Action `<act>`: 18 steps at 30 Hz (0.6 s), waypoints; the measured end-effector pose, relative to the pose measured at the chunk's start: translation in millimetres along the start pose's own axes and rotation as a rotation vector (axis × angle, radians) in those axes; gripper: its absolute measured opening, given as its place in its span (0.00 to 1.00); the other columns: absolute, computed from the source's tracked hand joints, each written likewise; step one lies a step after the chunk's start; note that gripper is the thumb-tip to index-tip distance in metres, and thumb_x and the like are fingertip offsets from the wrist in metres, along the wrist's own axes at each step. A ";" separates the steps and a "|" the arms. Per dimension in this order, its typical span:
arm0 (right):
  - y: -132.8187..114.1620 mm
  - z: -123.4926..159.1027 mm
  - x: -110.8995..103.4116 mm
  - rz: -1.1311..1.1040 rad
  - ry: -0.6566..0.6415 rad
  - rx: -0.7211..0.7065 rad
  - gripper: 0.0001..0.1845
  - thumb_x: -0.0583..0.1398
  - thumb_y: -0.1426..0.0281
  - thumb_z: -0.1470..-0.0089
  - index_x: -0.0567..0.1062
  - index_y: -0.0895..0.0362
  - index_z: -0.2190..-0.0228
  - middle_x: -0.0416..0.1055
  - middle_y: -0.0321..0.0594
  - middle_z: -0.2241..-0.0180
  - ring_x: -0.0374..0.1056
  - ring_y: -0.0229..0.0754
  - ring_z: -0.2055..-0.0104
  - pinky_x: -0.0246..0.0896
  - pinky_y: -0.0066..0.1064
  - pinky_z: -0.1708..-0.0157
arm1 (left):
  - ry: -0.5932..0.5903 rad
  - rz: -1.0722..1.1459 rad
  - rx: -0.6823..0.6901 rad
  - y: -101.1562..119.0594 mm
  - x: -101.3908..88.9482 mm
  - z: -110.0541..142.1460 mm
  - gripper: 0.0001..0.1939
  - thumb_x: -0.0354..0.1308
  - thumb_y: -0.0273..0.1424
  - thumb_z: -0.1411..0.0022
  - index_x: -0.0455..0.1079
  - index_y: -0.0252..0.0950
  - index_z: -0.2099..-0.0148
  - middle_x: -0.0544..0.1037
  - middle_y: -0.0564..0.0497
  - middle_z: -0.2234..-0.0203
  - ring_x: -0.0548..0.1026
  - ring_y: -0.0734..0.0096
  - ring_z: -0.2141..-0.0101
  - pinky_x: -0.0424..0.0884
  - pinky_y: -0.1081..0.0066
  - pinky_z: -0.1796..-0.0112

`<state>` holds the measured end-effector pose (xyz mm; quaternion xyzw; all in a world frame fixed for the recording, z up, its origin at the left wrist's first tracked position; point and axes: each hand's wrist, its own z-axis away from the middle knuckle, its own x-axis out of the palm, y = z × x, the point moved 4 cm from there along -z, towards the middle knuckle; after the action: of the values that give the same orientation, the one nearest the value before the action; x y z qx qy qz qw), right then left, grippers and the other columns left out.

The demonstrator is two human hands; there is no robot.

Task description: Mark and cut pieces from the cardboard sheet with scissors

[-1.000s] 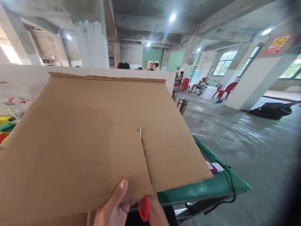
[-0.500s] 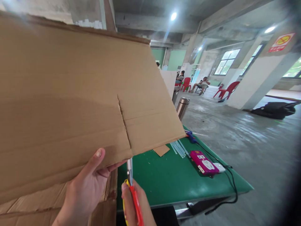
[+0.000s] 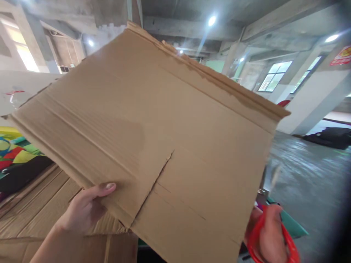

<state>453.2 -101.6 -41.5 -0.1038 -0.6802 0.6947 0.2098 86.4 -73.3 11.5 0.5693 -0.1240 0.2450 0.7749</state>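
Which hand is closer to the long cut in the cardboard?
Left. The left hand holds the cardboard beside the cut; the right hand, holding scissors, is by the right edge.

Counted near: one large flat brown cardboard sheet (image 3: 189, 128); bare left hand (image 3: 86, 206) and bare right hand (image 3: 272, 233), two altogether; one pair of red-handled metal scissors (image 3: 291, 243). Far right: one black bag (image 3: 331, 138), one red-and-yellow sign (image 3: 342, 56).

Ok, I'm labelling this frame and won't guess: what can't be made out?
In the head view:
Left hand: most fingers hidden behind the cardboard.
Right hand: blurred, cut off by the bottom edge.
Scissors: blurred; how far the blades stand open is unclear.
Green table: mostly hidden by the cardboard.
Sign: cut off by the right edge.
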 end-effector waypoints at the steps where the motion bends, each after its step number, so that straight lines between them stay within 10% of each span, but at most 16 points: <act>1: -1.9 1.6 -2.5 -0.054 -0.032 0.035 0.39 0.53 0.29 0.72 0.76 0.50 0.77 0.76 0.46 0.73 0.73 0.56 0.61 0.69 0.40 0.69 | -0.018 -0.007 -0.002 -1.8 3.3 0.3 0.07 0.63 0.20 0.57 0.77 0.32 0.71 0.82 0.43 0.70 0.78 0.46 0.60 0.77 0.59 0.60; 8: 11.7 22.1 -11.3 -0.153 0.115 0.132 0.17 0.71 0.61 0.76 0.72 0.48 0.80 0.78 0.35 0.73 0.75 0.50 0.69 0.73 0.34 0.75 | -0.106 -0.043 -0.116 -17.3 13.0 -5.3 0.05 0.63 0.24 0.53 0.76 0.30 0.70 0.82 0.41 0.71 0.78 0.47 0.60 0.74 0.58 0.56; 18: 36.1 34.7 -20.4 -0.151 0.185 0.069 0.15 0.70 0.62 0.67 0.75 0.49 0.73 0.79 0.33 0.73 0.75 0.47 0.70 0.75 0.35 0.70 | -0.347 0.021 -0.253 -45.5 20.2 2.8 0.16 0.62 0.25 0.50 0.76 0.27 0.57 0.81 0.38 0.70 0.77 0.46 0.58 0.70 0.55 0.52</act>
<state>451.0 -141.2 -78.2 -0.1087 -0.6396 0.6872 0.3269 127.5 -81.7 -15.4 0.4999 -0.2913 0.1340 0.8045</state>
